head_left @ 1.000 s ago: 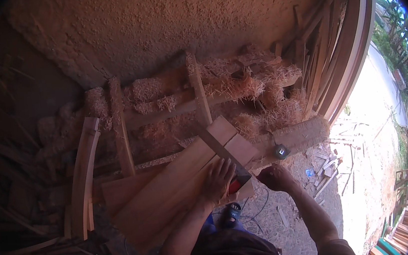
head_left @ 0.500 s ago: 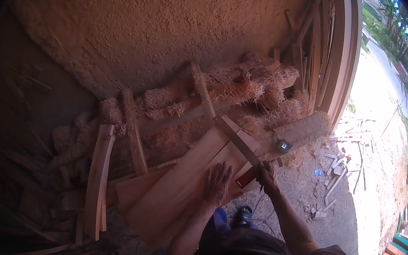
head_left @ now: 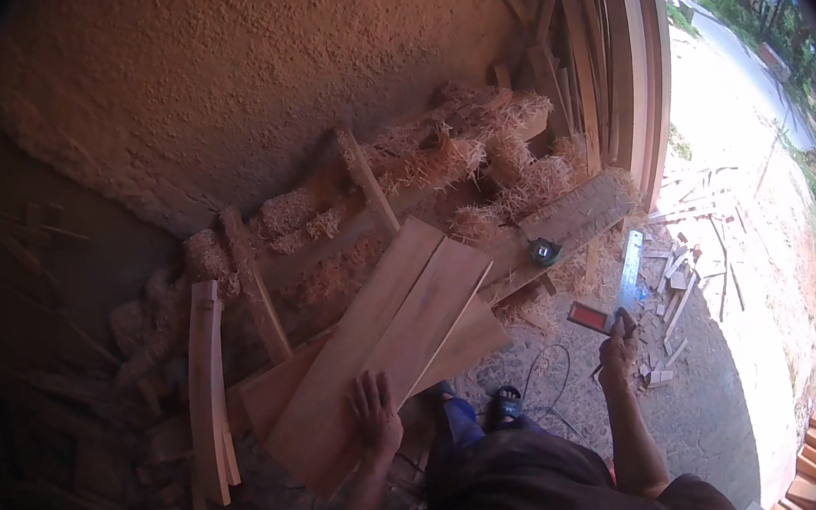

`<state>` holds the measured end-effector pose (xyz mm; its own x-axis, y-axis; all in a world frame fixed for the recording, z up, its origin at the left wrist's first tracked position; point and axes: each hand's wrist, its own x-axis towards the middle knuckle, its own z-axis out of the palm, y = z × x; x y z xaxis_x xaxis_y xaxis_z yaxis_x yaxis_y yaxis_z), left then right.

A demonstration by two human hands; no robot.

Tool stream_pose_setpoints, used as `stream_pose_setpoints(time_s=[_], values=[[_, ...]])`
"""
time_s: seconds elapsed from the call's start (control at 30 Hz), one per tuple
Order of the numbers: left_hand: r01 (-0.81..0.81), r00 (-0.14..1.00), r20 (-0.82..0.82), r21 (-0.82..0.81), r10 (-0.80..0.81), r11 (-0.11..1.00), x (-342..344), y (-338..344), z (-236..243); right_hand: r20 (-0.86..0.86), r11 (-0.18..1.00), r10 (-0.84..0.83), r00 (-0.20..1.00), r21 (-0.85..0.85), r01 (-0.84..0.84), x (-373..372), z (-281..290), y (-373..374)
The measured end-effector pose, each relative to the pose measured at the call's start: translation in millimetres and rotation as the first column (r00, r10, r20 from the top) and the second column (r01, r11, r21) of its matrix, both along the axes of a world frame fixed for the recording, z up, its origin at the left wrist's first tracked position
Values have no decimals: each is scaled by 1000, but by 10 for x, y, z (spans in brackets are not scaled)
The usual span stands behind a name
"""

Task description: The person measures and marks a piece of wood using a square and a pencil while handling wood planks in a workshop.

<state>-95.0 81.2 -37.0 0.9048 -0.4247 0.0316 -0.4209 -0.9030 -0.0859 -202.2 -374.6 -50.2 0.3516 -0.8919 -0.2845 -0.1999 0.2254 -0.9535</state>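
Observation:
Wide planed boards (head_left: 376, 331) lie slanting across the work surface, one on top of another. My left hand (head_left: 377, 422) rests flat on the near part of the top boards with its fingers spread. Off to the right, clear of the wood, my right hand (head_left: 617, 352) grips a try square (head_left: 630, 275) near the corner where its metal blade meets the reddish stock. A thin dark thing pokes out beside that hand, too small to name. Beyond the boards' right end, a dark round-cornered tape measure (head_left: 543, 251) sits on a thick plank.
Shavings (head_left: 520, 177) heap over the timbers along the rough wall (head_left: 257, 81). Long strips (head_left: 597, 62) lean at the back right. Offcuts (head_left: 670, 301) litter the ground at right. A curved board (head_left: 207, 394) stands at left. A dark cable (head_left: 569, 388) loops by my feet.
My right hand has lifted the try square off the boards and carried it right, turning its blade. My left hand stays on the boards, which now lie turned more steeply in view.

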Motion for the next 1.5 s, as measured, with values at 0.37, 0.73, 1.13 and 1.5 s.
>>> stream_pose_setpoints(time_s=[0.37, 0.73, 1.13, 1.5], values=[[62, 938, -298, -362, -178, 930, -361, 365, 727, -117, 998, 64, 991, 11, -63, -349, -546, 150], [-355, 922, -280, -333, 268, 873, 1024, 871, 1578, -322, 857, 351, 879, -268, -441, -169, -156, 222], [-302, 950, -189, -345, 250, 889, 1530, 910, 1536, -656, 797, 402, 639, -92, -597, 257, 545, 747], [-267, 960, -188, -382, 208, 885, 1543, 1023, 1590, -874, 362, 230, 429, -332, -871, 218, -402, 786]])
